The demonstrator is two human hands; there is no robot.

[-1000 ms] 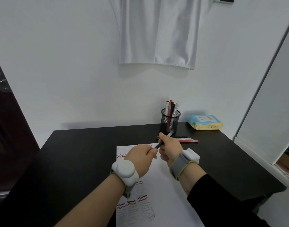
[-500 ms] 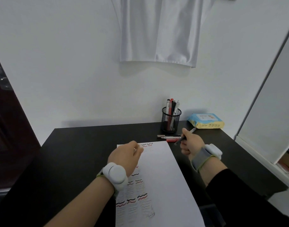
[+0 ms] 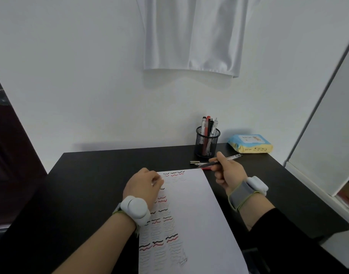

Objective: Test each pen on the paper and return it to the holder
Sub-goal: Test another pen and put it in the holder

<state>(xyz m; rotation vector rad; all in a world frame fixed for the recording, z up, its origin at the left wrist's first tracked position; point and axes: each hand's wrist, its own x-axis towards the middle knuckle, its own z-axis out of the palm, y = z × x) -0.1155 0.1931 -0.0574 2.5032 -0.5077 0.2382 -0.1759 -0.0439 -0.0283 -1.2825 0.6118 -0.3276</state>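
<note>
The right hand (image 3: 230, 172) is gripping a pen (image 3: 221, 161) between thumb and fingers, holding it in the air just past the top right corner of the paper (image 3: 195, 214), with the dark tip pointing to the left. The left hand (image 3: 144, 184) is resting on the left edge of the paper, its fingers curled around something small and shiny which I cannot identify. The mesh holder (image 3: 207, 144) is standing behind on the black table (image 3: 100, 175), with several pens in it, and a few more pens (image 3: 195, 163) are lying in front of it.
</note>
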